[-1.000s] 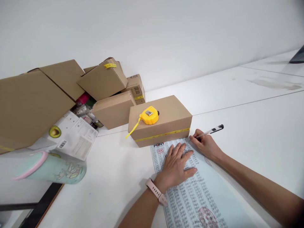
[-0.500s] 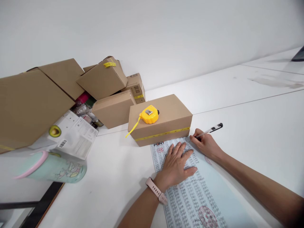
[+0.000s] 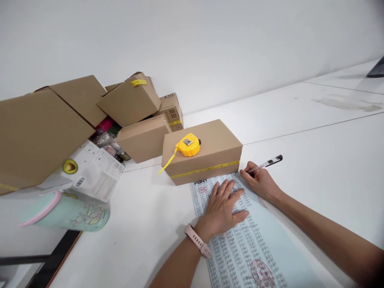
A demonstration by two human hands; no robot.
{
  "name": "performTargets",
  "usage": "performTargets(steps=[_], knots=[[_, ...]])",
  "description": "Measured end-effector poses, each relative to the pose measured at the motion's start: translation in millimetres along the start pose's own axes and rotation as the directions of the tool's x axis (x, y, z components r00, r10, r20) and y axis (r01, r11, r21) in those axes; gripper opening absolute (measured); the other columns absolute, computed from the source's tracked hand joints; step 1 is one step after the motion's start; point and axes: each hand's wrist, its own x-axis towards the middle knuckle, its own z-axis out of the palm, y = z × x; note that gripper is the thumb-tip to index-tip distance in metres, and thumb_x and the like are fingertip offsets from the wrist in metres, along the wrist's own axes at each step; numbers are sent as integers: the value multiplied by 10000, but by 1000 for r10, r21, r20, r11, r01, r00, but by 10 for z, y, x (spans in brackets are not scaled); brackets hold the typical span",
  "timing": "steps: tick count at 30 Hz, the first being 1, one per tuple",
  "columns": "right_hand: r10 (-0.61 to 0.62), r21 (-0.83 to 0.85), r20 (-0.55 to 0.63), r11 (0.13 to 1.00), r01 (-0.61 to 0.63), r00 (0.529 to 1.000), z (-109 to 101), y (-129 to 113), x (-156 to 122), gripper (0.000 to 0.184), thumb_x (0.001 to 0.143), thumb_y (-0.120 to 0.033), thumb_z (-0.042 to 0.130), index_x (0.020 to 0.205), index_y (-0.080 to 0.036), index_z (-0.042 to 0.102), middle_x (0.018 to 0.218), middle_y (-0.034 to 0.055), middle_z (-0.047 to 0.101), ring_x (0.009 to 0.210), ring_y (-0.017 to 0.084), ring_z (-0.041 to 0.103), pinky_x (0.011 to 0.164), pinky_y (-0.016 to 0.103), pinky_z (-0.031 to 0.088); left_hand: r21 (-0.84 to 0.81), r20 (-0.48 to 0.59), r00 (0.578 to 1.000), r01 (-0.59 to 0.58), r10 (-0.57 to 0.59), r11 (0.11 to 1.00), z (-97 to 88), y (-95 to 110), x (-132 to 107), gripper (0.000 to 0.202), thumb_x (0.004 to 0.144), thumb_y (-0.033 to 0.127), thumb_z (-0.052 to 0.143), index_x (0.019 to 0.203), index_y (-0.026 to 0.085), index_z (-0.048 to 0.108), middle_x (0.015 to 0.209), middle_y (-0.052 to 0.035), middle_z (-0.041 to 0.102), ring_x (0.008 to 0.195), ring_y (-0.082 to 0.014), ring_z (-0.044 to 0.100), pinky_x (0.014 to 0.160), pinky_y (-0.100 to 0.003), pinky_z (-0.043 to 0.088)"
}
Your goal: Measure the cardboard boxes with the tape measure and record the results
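My left hand (image 3: 223,208) lies flat, fingers spread, on a printed sheet (image 3: 240,248) full of small text on the white table. My right hand (image 3: 259,181) is closed on a pen (image 3: 265,164) with its tip at the sheet's top right corner. Just beyond the sheet stands a brown cardboard box (image 3: 202,150) with a strip of yellow tape along its front. A yellow tape measure (image 3: 187,146) rests on top of the box, its tape end hanging over the left edge. A pink watch band circles my left wrist.
Several cardboard boxes (image 3: 132,102) are piled at the back left against the white wall, with a large one (image 3: 36,136) nearest. A white carton with an avocado picture (image 3: 90,170) and a mint-green bottle (image 3: 64,212) lie at the left. A dark object (image 3: 377,69) sits far right.
The right hand has shifted the pen very slightly; otherwise nothing has visibly moved.
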Motion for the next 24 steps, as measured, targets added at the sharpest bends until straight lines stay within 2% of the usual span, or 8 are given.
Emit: performTargets(steps=[17, 24], knots=[[17, -21, 10, 1000, -17, 1000, -15, -19, -8, 255, 842, -406, 536, 684, -242, 420, 509, -65, 374, 493, 119, 333, 477, 268, 271, -4, 3, 1000, 0, 0, 1000, 3, -6, 5, 618, 946, 526, 514, 1472, 232, 378, 1636, -108, 201, 1523, -229, 78, 1241, -481, 82], [6, -38, -9, 999, -6, 1000, -16, -34, -9, 273, 844, -426, 534, 682, -244, 410, 517, -60, 381, 499, 124, 342, 488, 274, 281, -2, -3, 1000, -2, 2, 1000, 1, -5, -1, 614, 949, 528, 505, 1477, 248, 366, 1639, -89, 195, 1524, -228, 77, 1241, -490, 95]])
